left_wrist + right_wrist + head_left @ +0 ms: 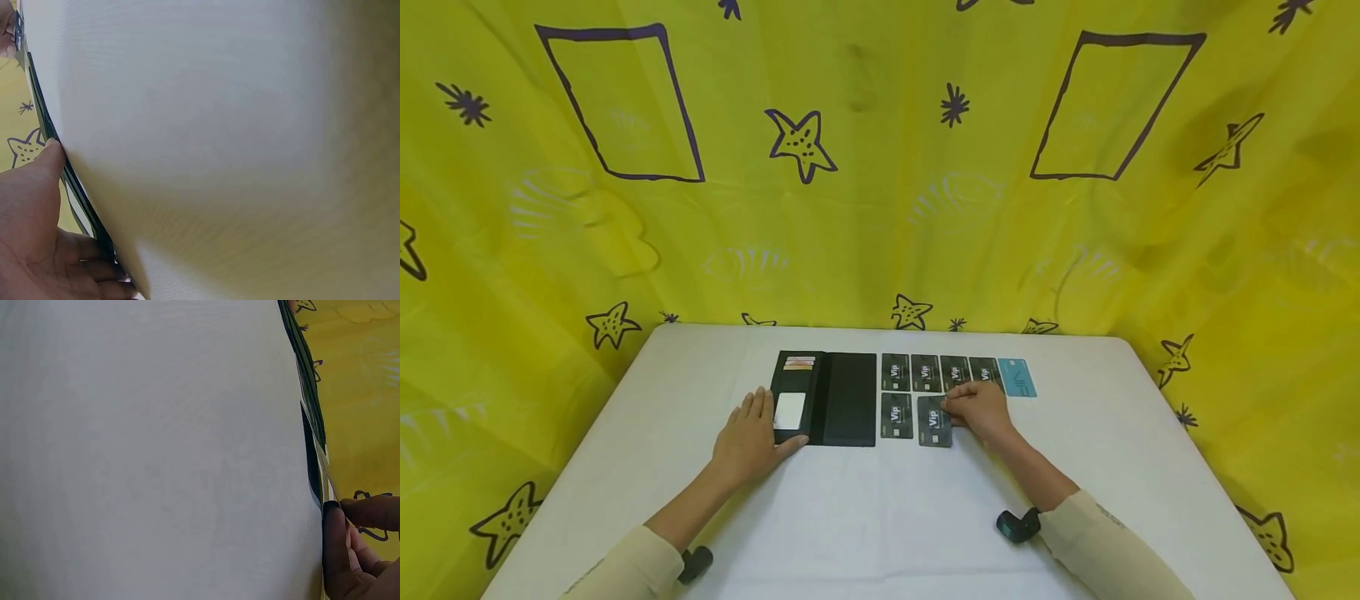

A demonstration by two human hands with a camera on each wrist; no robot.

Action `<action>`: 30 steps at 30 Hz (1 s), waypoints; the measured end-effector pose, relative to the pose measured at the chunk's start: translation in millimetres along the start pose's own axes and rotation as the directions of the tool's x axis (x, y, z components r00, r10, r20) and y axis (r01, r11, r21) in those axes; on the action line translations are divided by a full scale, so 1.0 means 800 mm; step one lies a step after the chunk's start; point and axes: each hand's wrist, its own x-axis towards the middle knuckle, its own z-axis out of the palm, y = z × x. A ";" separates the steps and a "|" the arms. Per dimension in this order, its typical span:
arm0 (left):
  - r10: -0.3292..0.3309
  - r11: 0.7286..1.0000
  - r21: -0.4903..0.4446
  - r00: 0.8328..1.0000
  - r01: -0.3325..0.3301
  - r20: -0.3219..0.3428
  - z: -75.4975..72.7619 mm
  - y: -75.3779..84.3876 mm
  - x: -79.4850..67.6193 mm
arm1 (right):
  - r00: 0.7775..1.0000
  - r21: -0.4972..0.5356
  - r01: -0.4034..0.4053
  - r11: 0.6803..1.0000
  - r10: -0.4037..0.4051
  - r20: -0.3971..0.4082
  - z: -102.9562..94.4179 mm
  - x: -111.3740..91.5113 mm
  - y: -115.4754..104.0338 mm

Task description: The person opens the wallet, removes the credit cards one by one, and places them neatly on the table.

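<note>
A black card wallet (850, 400) lies spread flat on the white table. Its left side has several cards tucked in slots and a white card (789, 411) below them. My left hand (747, 442) rests at the wallet's lower left corner, fingers along the left edge and thumb on the bottom edge. My right hand (981, 410) pinches a dark Vip card (934, 423) by its right edge, between thumb and fingers. In the right wrist view that card (322, 459) looks tilted, partly lifted. Beside it, to the left, lies another Vip card (896, 417).
Several dark Vip cards (895, 372) form a row right of the wallet, ending in a blue VIP card (1018, 379). The right hand partly covers this row's lower edge. A yellow patterned curtain (865, 233) hangs behind the table (715, 358).
</note>
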 end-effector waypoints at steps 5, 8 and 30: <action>0.001 1.000 -0.005 1.000 -0.001 -0.012 0.001 -0.001 0.001 | 0.999 -0.090 0.039 0.995 -0.041 -0.018 0.004 0.007 0.000; 0.003 1.000 -0.003 1.000 -0.003 -0.016 0.001 -0.001 0.001 | 0.998 -0.136 0.061 0.989 -0.064 -0.023 0.004 0.011 0.000; 0.000 1.000 -0.009 1.000 0.000 0.017 0.001 -0.001 0.002 | 0.996 -0.491 0.091 0.866 -0.089 0.028 0.008 0.015 -0.021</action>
